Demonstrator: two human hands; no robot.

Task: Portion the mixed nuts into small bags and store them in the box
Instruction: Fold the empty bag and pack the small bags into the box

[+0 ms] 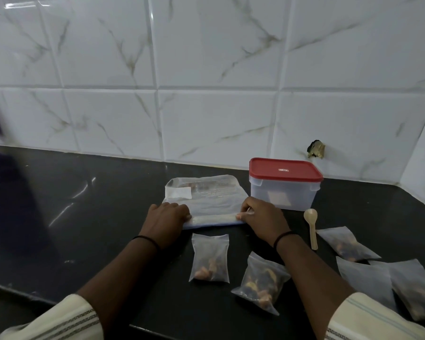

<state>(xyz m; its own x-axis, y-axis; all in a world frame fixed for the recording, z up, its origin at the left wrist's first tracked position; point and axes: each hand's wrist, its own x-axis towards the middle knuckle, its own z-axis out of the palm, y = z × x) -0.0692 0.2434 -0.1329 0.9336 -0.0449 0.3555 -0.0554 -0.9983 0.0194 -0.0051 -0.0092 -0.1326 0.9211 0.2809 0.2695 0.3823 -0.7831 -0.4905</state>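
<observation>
The box point(284, 190), clear plastic with a red snap-on lid point(285, 170), stands closed on the dark tabletop point(88, 217) near the tiled wall point(206, 69); something pale shows faintly through its side, too dim to name; just left of the box lies the large bag point(206, 200), frosted and nearly flat, with a few dark nuts visible at its far end and a white label at its far left corner. The left hand point(168, 217) holds the near left edge of that bag, fingers curled over it; the right hand point(261, 218), just in front of the box, pinches the near right corner, partly hiding the box's lower left corner. In front of the box, toward the person, lie small frosted bags holding brown and dark nuts: one small bag point(210, 258) upright in outline, a second bag point(260, 283) tilted beside it, a third bag point(346, 244) farther right, and a fourth bag point(414, 288) at the right edge, overlapping a pale bag whose contents I cannot make out. A cream plastic spoon point(311, 227) lies just in front of the box, bowl toward it. Both wrists wear thin black bands; cream striped sleeves point(66, 320) cover the forearms.
</observation>
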